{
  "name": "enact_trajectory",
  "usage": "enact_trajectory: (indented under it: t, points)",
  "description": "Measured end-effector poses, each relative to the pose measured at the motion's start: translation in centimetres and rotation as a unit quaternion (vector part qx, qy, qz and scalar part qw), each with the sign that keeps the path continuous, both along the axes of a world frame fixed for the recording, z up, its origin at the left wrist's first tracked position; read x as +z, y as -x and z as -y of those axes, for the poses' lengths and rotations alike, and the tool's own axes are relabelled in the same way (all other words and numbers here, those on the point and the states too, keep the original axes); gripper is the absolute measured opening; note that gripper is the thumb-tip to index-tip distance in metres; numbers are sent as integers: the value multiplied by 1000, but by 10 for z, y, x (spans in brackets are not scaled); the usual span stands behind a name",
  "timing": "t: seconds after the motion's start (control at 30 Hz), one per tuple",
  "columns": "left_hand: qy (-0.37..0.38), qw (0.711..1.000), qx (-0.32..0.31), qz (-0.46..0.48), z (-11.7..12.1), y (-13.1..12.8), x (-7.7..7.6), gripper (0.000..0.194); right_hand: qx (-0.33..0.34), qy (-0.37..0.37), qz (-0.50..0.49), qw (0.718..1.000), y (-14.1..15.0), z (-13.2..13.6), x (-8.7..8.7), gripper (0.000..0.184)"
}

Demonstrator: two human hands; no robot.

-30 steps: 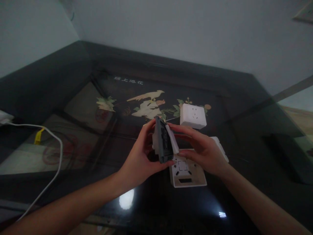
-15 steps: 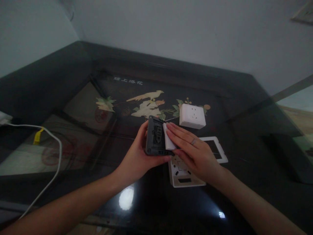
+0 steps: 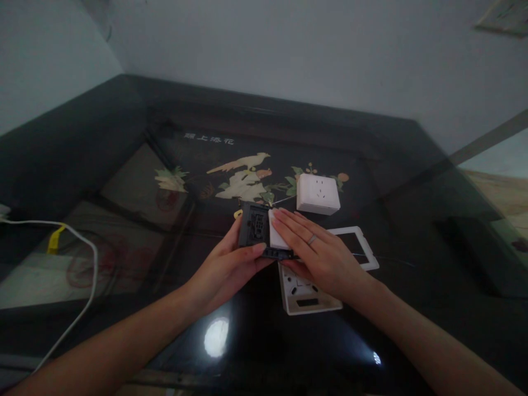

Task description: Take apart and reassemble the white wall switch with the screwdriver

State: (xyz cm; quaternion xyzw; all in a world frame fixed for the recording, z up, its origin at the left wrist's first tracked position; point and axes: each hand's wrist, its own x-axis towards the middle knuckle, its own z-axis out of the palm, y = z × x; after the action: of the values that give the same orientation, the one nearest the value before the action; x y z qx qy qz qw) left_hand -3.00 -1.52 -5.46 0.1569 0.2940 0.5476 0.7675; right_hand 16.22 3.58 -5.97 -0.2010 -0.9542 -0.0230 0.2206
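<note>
My left hand grips a dark grey wall-switch body by its left and near edges, with the thumb on the near edge. On the right half of that body lies a white rocker plate, and my right hand covers much of it, its fingers pressed together over the plate. The right thumb is near the body's lower edge. Below the right hand, a white mounting box lies with its hollow side up, partly hidden. A white cover frame sits just beyond the right hand.
A white socket box stands farther back on the glossy black table. A white cable with a yellow tag runs down the left side. Inlaid bird and flower figures decorate the tabletop; a wall rises behind.
The switch body has tipped flatter, and the white plate sits more level on it. My left thumb has moved up onto the body's near edge. The view has shifted slightly.
</note>
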Motion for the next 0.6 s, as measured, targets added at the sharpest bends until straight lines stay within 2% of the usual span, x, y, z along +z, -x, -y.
enact_trajectory:
  t: [0.3, 0.6]
  points:
    - [29, 999, -9, -17, -2, 2, 2, 48, 7, 9, -4, 1000, 2, 1, -3, 48]
    - [17, 1000, -12, -21, -2, 3, -1, 45, -19, -18, 20, 999, 4, 4, -1, 45]
